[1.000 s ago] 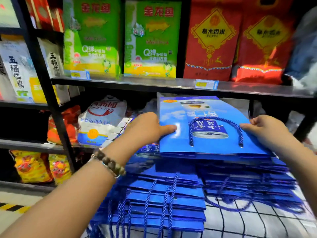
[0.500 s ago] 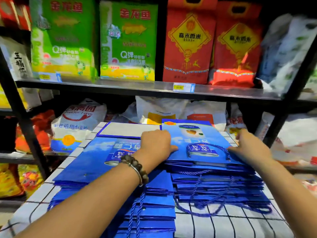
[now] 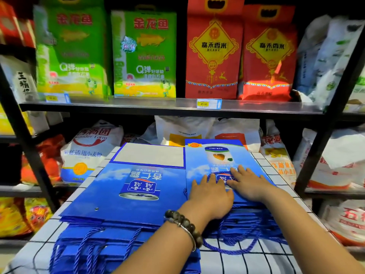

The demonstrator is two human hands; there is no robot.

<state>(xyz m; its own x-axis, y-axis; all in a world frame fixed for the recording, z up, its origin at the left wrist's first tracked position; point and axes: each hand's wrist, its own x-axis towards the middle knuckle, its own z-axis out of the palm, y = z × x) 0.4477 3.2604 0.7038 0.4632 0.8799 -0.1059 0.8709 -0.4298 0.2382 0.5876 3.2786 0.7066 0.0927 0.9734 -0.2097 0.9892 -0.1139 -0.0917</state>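
Note:
Two stacks of flat blue paper gift bags with rope handles lie on a white checked cloth (image 3: 262, 260). The right stack (image 3: 213, 157) shows a can picture on its top bag. My left hand (image 3: 210, 194), with a bead bracelet on the wrist, and my right hand (image 3: 248, 183) both press flat on that top bag, fingers straight and side by side. The left stack (image 3: 128, 190) lies beside it, untouched, its top bag partly unfolded to show a white panel.
A black metal shelf (image 3: 167, 107) runs just above and behind the stacks, holding green rice bags (image 3: 144, 54) and red rice bags (image 3: 214, 50). White flour sacks (image 3: 88, 149) crowd the lower shelf behind the bags. A dark shelf post (image 3: 25, 139) slants at left.
Both hands let go of the bag's side edges and moved inward onto its top, now lying flat together. The bag came down onto the right stack. The view shifted right and closer.

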